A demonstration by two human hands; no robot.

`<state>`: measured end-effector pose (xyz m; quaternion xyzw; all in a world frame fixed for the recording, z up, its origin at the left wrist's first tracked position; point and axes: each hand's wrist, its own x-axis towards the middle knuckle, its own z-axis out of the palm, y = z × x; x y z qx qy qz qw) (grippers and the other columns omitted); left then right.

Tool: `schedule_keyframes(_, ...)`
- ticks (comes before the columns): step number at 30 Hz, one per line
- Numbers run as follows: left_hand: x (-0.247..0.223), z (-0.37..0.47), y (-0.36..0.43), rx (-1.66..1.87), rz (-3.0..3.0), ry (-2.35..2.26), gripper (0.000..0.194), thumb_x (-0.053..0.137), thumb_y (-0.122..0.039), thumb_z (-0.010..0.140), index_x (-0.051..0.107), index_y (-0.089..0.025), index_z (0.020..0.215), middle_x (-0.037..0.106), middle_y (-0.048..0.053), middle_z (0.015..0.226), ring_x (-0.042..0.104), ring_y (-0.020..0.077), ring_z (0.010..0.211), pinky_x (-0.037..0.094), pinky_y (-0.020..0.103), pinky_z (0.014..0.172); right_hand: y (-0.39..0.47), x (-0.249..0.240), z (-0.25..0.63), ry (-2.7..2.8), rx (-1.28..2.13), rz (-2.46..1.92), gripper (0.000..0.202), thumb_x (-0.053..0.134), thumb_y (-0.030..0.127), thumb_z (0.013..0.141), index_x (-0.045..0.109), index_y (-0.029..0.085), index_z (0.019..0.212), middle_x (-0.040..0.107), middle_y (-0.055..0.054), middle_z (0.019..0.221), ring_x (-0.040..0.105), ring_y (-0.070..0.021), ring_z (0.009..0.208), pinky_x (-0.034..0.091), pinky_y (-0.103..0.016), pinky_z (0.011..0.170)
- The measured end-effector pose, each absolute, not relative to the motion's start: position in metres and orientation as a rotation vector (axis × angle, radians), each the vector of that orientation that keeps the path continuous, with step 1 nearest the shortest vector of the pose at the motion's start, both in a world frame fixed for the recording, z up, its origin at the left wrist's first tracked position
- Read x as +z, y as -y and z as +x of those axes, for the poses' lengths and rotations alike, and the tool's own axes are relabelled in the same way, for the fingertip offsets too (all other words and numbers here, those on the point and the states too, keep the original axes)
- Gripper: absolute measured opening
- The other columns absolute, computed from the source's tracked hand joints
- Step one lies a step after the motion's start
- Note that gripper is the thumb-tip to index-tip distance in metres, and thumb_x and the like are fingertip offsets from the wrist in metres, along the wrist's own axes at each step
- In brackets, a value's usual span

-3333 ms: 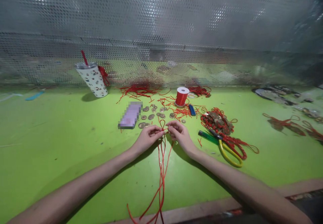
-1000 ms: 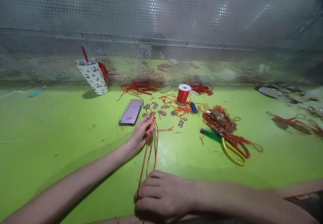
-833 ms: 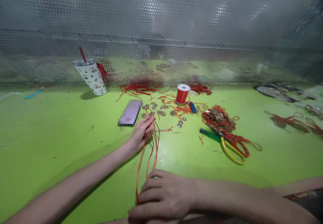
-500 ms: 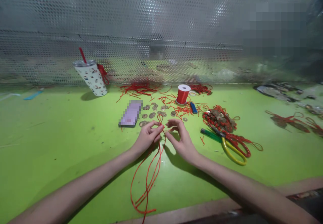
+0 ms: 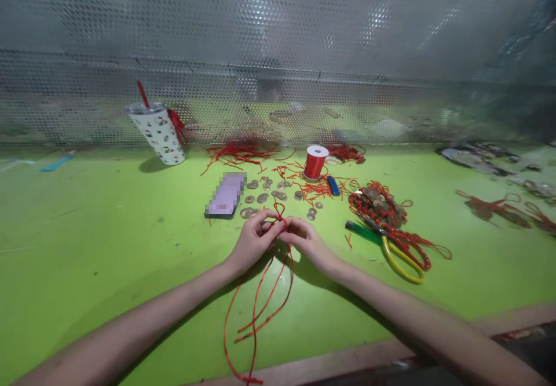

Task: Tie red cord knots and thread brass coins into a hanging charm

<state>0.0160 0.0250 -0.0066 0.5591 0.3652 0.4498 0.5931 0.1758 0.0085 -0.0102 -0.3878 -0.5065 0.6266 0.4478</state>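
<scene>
So its loop won't slip, presumably, the red cord is pinched by left hand and right hand, fingers basically closed.

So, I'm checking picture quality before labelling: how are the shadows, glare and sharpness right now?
Head view: dark shadows lie on the green table beneath the left hand and right hand; head view: whitish glints speckle the perforated panel behind; head view: clutter at far right looks smeared; head view: where the hands meet, the red cord is too fine to trace.
</scene>
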Motion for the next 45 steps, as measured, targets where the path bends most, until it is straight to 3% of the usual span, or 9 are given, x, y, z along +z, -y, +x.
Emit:
schedule_keyframes(4,-0.006,0.016,-0.026,1.048,1.319,-0.854,0.027,0.072,-0.041,0.085,0.057,-0.019,0.092,0.059,-0.006,0.056,0.051,0.0088,0.046,0.034,0.018,0.046,-0.009,-0.01,0.176,1.241,1.561,-0.94,0.015,0.073,0.033,0.08,0.066,0.022,0.086,0.064,0.0,0.082,0.057,-0.0158,0.076,0.043,-0.032,0.074)
schedule_keyframes(8,-0.005,0.017,-0.026,1.071,1.351,-0.875,0.024,0.069,-0.04,0.087,0.058,-0.019,0.091,0.058,-0.006,0.059,0.056,0.0106,0.05,0.04,0.02,0.05,-0.008,-0.01,0.176,1.217,1.638,-0.966,0.026,0.075,0.043,0.08,0.064,0.021,0.09,0.057,0.003,0.069,0.049,-0.0117,0.06,0.037,-0.027,0.058)
schedule_keyframes(10,-0.004,0.017,-0.026,1.093,1.375,-0.898,0.023,0.069,-0.038,0.086,0.058,-0.019,0.088,0.06,-0.005,0.063,0.058,0.0113,0.055,0.042,0.02,0.054,-0.005,-0.009,0.175,1.23,1.6,-0.997,0.031,0.076,0.045,0.079,0.064,0.021,0.092,0.058,0.003,0.073,0.048,-0.0109,0.061,0.036,-0.026,0.056)
schedule_keyframes(16,-0.001,0.016,-0.028,1.108,1.417,-0.937,0.018,0.07,-0.033,0.084,0.059,-0.018,0.083,0.06,-0.003,0.07,0.057,0.0128,0.066,0.043,0.022,0.061,0.001,-0.012,0.17,1.35,1.394,-0.947,0.027,0.067,0.048,0.089,0.065,0.021,0.096,0.065,-0.001,0.09,0.059,-0.0169,0.086,0.046,-0.031,0.079)
schedule_keyframes(25,0.004,0.014,-0.029,1.153,1.425,-0.929,0.019,0.073,-0.034,0.082,0.064,-0.018,0.077,0.061,-0.001,0.076,0.058,0.0148,0.073,0.047,0.023,0.068,0.0,-0.013,0.17,1.38,1.316,-1.049,0.032,0.061,0.05,0.091,0.065,0.018,0.086,0.06,0.0,0.08,0.052,-0.0158,0.075,0.04,-0.03,0.071)
schedule_keyframes(31,0.004,0.014,-0.031,1.121,1.428,-0.97,0.019,0.073,-0.035,0.082,0.071,-0.016,0.081,0.068,0.003,0.079,0.06,0.0155,0.071,0.048,0.025,0.068,0.004,-0.008,0.169,1.345,1.406,-1.017,0.036,0.062,0.054,0.09,0.064,0.019,0.082,0.051,0.002,0.07,0.044,-0.013,0.065,0.034,-0.027,0.059)
schedule_keyframes(36,0.019,0.007,-0.034,1.113,1.384,-1.024,0.028,0.065,-0.044,0.089,0.072,-0.018,0.088,0.056,-0.002,0.06,0.052,0.0122,0.054,0.041,0.023,0.054,0.0,-0.005,0.175,1.174,1.477,-1.043,0.037,0.065,0.054,0.087,0.058,0.02,0.078,0.042,0.007,0.057,0.033,-0.0089,0.049,0.023,-0.024,0.047)
schedule_keyframes(40,0.027,0.002,-0.03,1.088,1.557,-0.969,0.033,0.052,-0.047,0.097,0.069,-0.019,0.092,0.061,0.0,0.059,0.051,0.0127,0.048,0.038,0.024,0.049,-0.01,-0.007,0.183,1.068,1.512,-1.011,0.036,0.066,0.053,0.086,0.054,0.02,0.076,0.054,0.004,0.056,0.033,-0.0078,0.044,0.022,-0.023,0.043)
schedule_keyframes(45,0.023,0.006,-0.005,0.84,2.155,-0.723,0.022,0.05,-0.029,0.097,0.071,-0.021,0.098,0.066,0.002,0.063,0.056,0.0155,0.052,0.043,0.027,0.056,-0.018,-0.01,0.188,0.942,1.556,-0.968,0.039,0.07,0.053,0.082,0.051,0.02,0.074,0.061,0.002,0.059,0.027,-0.0058,0.041,0.021,-0.022,0.041)
